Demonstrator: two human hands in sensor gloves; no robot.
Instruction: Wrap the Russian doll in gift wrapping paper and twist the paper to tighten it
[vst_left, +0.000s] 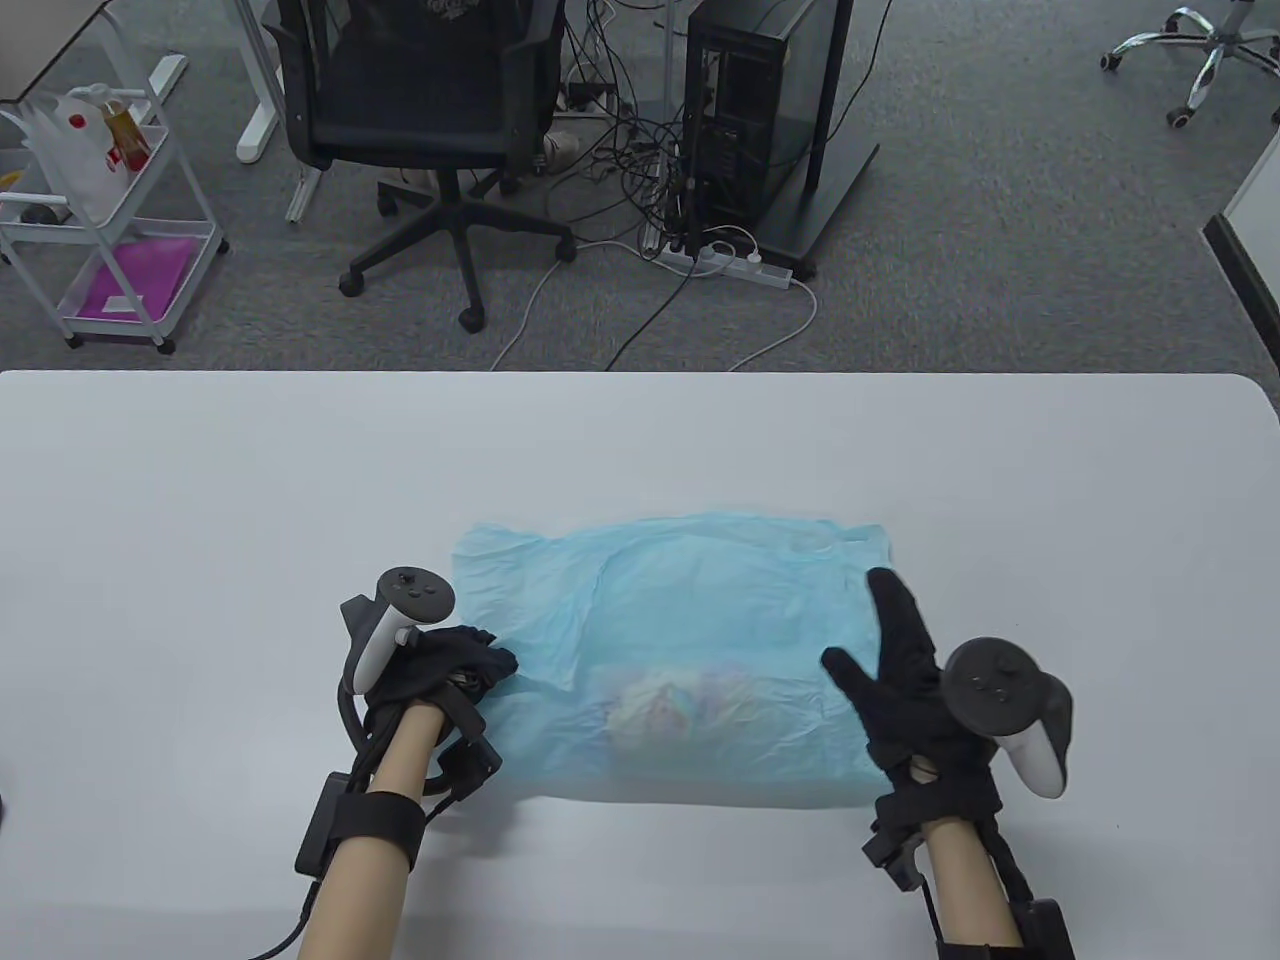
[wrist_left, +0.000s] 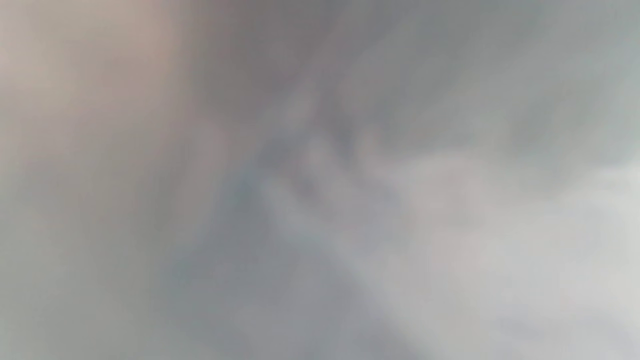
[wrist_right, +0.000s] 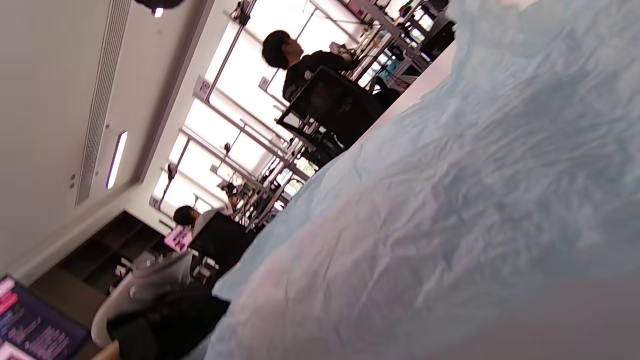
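**Rolling the doll tight before the twist**

Rolling was the step in hand, by my judgement: the Russian doll (vst_left: 660, 705) lay on its side under a fold of the gift wrapping paper (vst_left: 690, 600), showing only as a pale, coloured blur through the thin blue sheet, toward six o'clock of the paper and near the desk's (vst_left: 200, 500) front edge. Most of the sheet spread flat toward twelve o'clock, so nothing was ready to twist yet.

To do it well, both hands would want to press the paper snug against the doll and roll it evenly toward twelve o'clock, keeping the two loose ends about equal at three and nine o'clock. The tissue looked thin and already creased; a hard tug would probably tear it, and a slack roll would leave the twist nothing to bite on.

The left hand (vst_left: 440, 670) sat at the sheet's nine o'clock edge, knuckles up, its fingers curled; they seemed to be pinching the paper's edge, though the glove hid the contact itself. The right hand (vst_left: 905, 690) lay at the three o'clock edge with its fingers straight and spread, thumb splayed toward the doll, palm down over the paper and gripping nothing.

The left wrist view was a grey blur and told nothing. The right wrist view showed crumpled blue paper close up, with no fingers in sight.
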